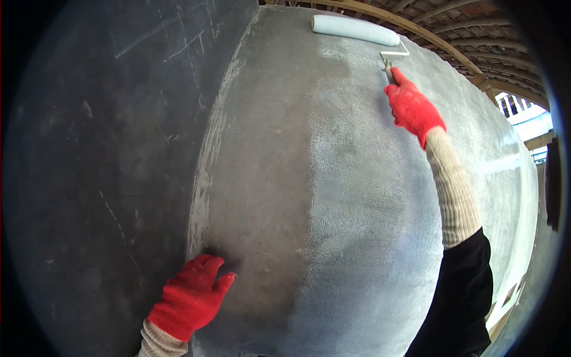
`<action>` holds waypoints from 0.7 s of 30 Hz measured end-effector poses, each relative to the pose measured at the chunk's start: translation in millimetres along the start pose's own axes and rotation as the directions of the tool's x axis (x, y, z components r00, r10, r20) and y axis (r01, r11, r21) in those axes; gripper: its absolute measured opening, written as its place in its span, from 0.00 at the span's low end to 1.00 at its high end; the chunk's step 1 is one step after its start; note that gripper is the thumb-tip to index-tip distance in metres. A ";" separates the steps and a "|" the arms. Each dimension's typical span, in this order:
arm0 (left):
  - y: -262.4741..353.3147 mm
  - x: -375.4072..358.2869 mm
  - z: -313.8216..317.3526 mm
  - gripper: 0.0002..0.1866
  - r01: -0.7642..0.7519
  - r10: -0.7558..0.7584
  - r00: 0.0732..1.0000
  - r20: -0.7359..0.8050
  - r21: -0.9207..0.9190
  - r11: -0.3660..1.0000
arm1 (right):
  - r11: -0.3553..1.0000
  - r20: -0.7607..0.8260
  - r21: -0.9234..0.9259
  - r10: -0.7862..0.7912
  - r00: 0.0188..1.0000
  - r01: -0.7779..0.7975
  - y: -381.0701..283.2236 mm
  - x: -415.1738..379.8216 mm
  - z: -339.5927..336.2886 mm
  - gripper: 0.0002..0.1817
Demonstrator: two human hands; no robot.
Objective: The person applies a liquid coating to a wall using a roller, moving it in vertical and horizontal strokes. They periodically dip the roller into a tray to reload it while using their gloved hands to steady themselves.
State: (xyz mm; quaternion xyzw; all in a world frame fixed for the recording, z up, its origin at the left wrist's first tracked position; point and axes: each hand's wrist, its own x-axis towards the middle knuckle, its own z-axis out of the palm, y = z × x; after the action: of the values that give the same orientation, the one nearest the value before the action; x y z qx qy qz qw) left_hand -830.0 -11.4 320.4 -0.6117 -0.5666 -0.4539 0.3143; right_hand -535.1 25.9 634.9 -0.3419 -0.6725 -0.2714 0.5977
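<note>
My right hand (413, 107), in a red glove, grips the handle of a paint roller (355, 30) high on the grey wall (262, 160). The roller's long pale sleeve lies along the wall's upper part, its bent wire frame running down to my fist. Below it spreads a whitish, wet-looking coated area (363, 172) with a stippled edge on its left; bare darker grey shows beyond that edge. Low at the left, my left hand (193, 294), gloved in red as well, is near the wall corner with thumb and fingers apart and nothing in them.
A dark, scratched wall (107, 149) meets the grey one at a rough corner seam on the left. Overhead at the top right is a roof with curved wooden beams (452, 47). Daylight comes through an opening (529, 122) at the far right.
</note>
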 end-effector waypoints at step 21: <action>24.6 2.7 6.0 0.13 0.088 -0.098 0.993 -0.060 -0.144 0.986 | 0.561 0.062 0.825 0.020 0.998 -0.063 -10.4 -15.1 -6.1 0.16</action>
State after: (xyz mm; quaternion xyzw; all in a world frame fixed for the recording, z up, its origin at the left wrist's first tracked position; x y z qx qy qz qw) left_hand -804.9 -8.9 323.8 -0.5898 -0.5502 -0.5271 0.2675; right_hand -538.8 12.7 621.2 -0.0442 -0.7264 0.0968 0.6790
